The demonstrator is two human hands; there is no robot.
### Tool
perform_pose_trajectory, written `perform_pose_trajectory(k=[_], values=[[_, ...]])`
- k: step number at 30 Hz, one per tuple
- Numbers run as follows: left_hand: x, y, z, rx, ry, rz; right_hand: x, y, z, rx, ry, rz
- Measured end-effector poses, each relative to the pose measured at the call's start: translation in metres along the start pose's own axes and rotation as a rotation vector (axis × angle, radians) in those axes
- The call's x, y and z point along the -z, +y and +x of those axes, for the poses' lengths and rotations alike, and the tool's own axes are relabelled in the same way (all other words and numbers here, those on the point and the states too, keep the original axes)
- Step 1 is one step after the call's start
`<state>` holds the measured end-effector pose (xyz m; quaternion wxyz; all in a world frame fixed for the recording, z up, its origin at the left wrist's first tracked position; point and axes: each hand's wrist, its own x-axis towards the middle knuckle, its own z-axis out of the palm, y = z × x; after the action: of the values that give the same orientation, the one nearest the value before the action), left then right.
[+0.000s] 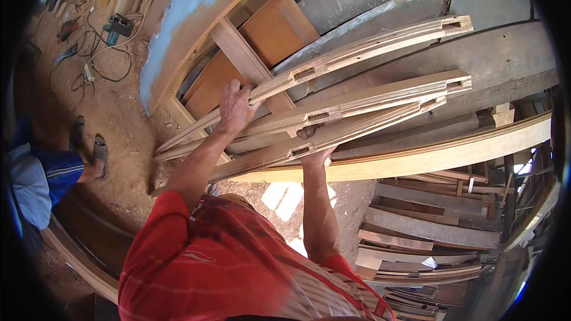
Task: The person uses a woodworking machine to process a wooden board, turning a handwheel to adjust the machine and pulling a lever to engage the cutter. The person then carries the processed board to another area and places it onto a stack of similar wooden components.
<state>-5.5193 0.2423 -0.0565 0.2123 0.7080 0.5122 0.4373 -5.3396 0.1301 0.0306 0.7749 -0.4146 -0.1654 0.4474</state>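
Three long, pale wooden rails with slots cut into them fan out across the stack in front of me. My left hand is closed around the far rail, thumb on top. Beside it lies the middle rail, notched at its right end. My right hand grips the near rail from below, with its fingertips curled over the far edge in the gap next to the middle rail. The rails' left ends come together low, near the ground; their right ends spread apart over grey boards.
Wide grey boards and a curved-looking pale plank lie around the rails. A blue-painted panel leans at the far left. A corded power tool rests on the dusty ground. Another person's sandalled foot is at left.
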Motion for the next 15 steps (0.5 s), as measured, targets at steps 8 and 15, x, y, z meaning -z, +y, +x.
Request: perform_pose_trajectory(k=[8, 15], values=[[0.001, 0.000, -0.002, 0.045, -0.010, -0.046, 0.025, 0.003, 0.006, -0.036, -0.164, -0.066], [0.021, 0.015, -0.002, 0.097, -0.081, -0.121, 0.026, 0.002, 0.004, -0.019, -0.112, -0.112]])
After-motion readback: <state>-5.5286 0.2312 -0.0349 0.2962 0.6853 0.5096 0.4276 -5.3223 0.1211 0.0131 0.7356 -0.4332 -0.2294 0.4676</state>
